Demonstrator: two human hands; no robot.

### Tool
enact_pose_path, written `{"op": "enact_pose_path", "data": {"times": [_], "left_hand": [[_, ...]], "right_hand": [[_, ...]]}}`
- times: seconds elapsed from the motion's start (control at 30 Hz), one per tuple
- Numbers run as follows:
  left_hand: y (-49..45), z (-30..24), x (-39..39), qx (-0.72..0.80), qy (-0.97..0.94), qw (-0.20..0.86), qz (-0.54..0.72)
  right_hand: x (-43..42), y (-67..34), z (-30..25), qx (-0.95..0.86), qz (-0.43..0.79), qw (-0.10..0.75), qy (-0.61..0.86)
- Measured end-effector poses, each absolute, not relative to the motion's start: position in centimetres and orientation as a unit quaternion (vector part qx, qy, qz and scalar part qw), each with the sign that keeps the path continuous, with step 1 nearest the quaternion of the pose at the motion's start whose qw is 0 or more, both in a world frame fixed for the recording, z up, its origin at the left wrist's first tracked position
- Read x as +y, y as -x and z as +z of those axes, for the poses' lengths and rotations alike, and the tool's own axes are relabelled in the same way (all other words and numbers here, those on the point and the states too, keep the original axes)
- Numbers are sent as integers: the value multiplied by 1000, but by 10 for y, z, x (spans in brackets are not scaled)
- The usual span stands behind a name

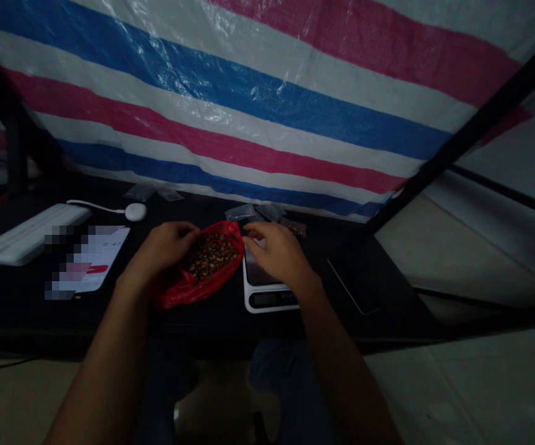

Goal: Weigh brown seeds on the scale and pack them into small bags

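A red plastic bag (196, 295) lies open on the black table, filled with small brown seed-like pieces (214, 253). My left hand (167, 245) is closed on the bag's left rim, its thumb reaching in over the contents. Beside the bag's right edge, my right hand (276, 250) hovers over a white digital scale (251, 300), thumb and fingers apart. Its fingertips come close to the red rim; whether they touch is unclear. Part of the scale's dark plate is hidden under this hand.
Small clear plastic bags (267, 213) lie behind the scale, with others (141, 191) farther left. A dark phone (353, 284) rests at right. On the left are a lit phone (104, 253), a white power strip-like block (35, 232) and a corded white puck (135, 212). Striped sheeting (248, 111) rises behind.
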State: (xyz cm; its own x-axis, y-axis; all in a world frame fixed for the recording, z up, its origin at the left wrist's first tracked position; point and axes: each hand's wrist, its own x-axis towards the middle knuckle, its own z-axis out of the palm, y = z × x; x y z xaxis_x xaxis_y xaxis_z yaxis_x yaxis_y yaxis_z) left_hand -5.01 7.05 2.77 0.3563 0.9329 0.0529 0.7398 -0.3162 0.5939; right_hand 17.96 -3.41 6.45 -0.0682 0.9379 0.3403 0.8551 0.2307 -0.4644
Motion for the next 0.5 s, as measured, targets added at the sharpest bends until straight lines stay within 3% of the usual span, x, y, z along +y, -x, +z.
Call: {"op": "enact_pose_path", "data": {"times": [0.2, 0.33, 0.5], "left_hand": [[55, 38, 60, 488, -750, 339, 292], [56, 43, 54, 471, -723, 354, 360], [57, 50, 49, 519, -703, 300, 384]], "right_hand": [[-7, -153, 52, -705, 29, 187, 684], [0, -151, 48, -708, 74, 222, 667], [-8, -155, 61, -710, 10, 277, 647]]}}
